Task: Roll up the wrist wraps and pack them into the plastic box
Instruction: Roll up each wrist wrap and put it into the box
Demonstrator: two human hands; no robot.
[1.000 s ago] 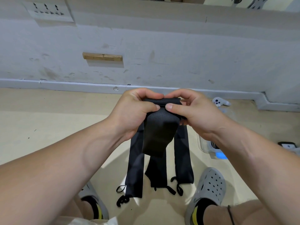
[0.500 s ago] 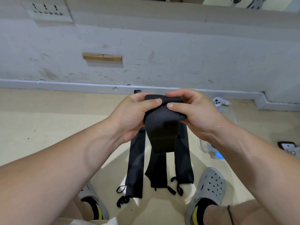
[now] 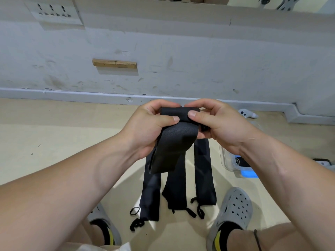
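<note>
— Both thumbs sit lower on the front of the roll than half a second ago. The loose tail hangs about as long as before.

— What are the hands doing?

— Raised at centre frame, the left hand (image 3: 150,127) and right hand (image 3: 223,127) both grasp one black wrist wrap (image 3: 174,142), fingers curled behind it and thumbs pressing in front. Its top end is wound into a tight roll (image 3: 174,113) between them. A wide tail droops toward six o'clock.

— And the rest?

— Three more wraps (image 3: 204,171) lie flat on the floor (image 3: 54,133) at six o'clock from the hands. They are side by side and unrolled, with their loops toward the person's shoes (image 3: 235,209). The clear plastic box (image 3: 228,160) stands at four o'clock, partly hidden by the right forearm. Something dark shows inside, but I cannot tell whether it is a finished roll.

— So how far along?

— Early, I judge. This wrap is only partly rolled, three are untouched, and nothing visible is certainly packed.
</note>
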